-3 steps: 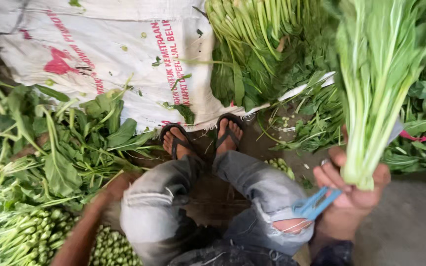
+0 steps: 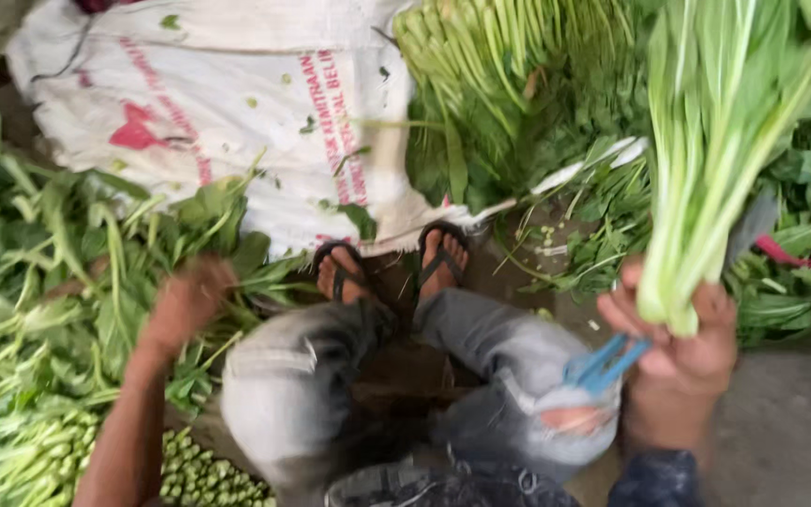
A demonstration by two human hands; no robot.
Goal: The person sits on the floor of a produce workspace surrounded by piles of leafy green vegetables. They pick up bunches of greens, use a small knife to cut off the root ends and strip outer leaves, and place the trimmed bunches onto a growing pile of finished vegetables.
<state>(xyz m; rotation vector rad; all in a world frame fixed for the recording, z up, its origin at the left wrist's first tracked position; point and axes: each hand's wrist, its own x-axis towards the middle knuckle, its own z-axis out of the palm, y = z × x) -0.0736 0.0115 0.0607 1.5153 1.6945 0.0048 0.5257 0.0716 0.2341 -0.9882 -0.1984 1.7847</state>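
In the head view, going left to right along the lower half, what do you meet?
Loose greens pile → left hand → sandalled feet → blue strips → right hand gripping the stalk bunch.

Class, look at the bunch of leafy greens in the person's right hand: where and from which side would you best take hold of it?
Probably low on the pale stalks of the bunch of greens, just above the right hand, coming in from the side. There the stalks sit packed into a narrow, firm bundle, while higher up they fan into loose leaves that fingers would likely crush.
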